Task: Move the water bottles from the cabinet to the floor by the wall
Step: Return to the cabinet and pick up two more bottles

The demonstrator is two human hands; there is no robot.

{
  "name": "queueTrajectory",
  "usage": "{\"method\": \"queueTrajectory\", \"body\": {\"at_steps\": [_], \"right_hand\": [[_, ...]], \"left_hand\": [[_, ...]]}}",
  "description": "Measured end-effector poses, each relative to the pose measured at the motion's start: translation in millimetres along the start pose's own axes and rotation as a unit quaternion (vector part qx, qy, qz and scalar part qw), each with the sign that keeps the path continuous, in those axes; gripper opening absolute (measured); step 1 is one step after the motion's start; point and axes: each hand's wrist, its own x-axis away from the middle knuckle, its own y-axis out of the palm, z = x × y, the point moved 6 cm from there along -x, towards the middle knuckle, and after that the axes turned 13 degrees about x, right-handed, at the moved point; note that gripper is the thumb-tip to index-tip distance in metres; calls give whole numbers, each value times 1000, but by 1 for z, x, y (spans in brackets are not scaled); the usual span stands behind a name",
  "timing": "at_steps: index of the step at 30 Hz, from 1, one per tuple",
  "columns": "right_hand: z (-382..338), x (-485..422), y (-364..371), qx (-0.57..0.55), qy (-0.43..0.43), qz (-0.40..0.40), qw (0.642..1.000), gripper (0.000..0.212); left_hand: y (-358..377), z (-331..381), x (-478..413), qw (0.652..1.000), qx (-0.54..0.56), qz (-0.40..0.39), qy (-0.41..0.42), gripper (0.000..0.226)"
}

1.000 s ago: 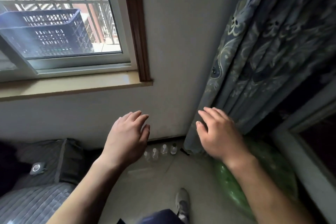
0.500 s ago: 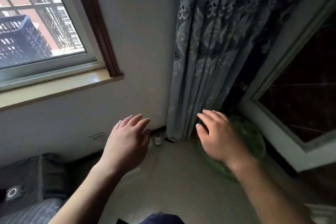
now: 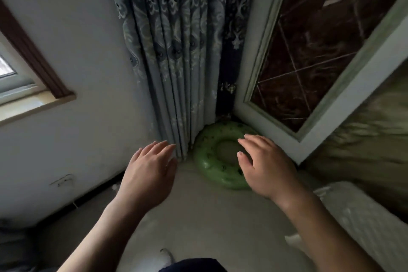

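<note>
At the far left a window sill (image 3: 33, 106) juts from the wall (image 3: 88, 73). At the wall's foot a small pale blob, too blurred to be sure of, may be a water bottle (image 3: 114, 187). The left hand (image 3: 148, 174) hovers before the curtain (image 3: 176, 51), fingers straight and relaxed, holding nothing. The right hand (image 3: 265, 170), equally spread and empty, hangs over a green inflatable ring (image 3: 212, 170) on the floor (image 3: 209, 216).

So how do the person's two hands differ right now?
The left hand shows in front of the lower folds of the patterned curtain; the right hand shows over the green inflatable ring. The left hand's fingers and thumb lie close together, while the right hand's thumb spreads away from its fingers. Both are palm down, fingers relaxed, and hold nothing.
</note>
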Motion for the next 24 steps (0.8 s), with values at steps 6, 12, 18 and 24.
{"method": "queueTrajectory", "body": {"at_steps": [6, 12, 18, 24], "right_hand": [[91, 80, -7, 20, 39, -15, 999, 49], [157, 146, -19, 31, 96, -11, 995, 48], [218, 192, -15, 22, 168, -12, 985, 47], [276, 236, -16, 53, 220, 9, 974, 53]], "left_hand": [[48, 94, 24, 999, 8, -23, 48, 47], [92, 163, 34, 992, 2, -75, 98, 57], [134, 240, 31, 978, 1, -120, 172, 45], [187, 310, 22, 957, 28, -164, 238, 51]]}}
